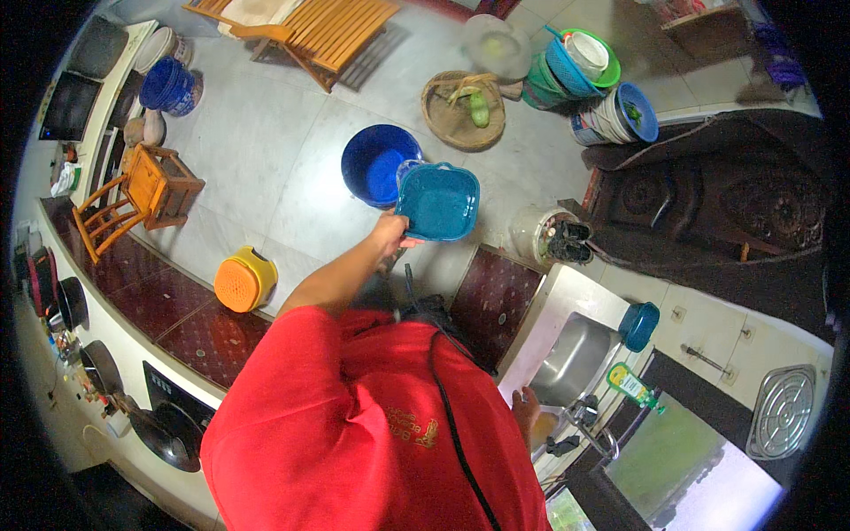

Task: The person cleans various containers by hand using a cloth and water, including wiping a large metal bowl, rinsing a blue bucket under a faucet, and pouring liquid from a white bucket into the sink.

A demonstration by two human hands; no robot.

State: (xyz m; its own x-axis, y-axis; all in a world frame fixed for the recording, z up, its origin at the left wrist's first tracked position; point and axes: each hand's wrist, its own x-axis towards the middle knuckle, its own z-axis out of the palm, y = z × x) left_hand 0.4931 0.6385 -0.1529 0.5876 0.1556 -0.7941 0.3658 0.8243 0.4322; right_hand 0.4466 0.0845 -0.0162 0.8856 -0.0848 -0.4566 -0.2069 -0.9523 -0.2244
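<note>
My left hand grips the rim of a teal plastic basin, held out over the floor. The basin overlaps the edge of a round blue plastic tub on the floor tiles. What the basin holds, if anything, I cannot tell. My right hand is at the near edge of the stainless steel sink; part of it is hidden by the red shirt, and whether it holds something I cannot tell. A second teal container stands at the sink's far rim, close to a green dish soap bottle.
A yellow stool with an orange top and a wooden chair stand at the left. Beyond the tub lies a woven basket with a green gourd. A bucket stands beside the dark stove. The faucet is beside the sink.
</note>
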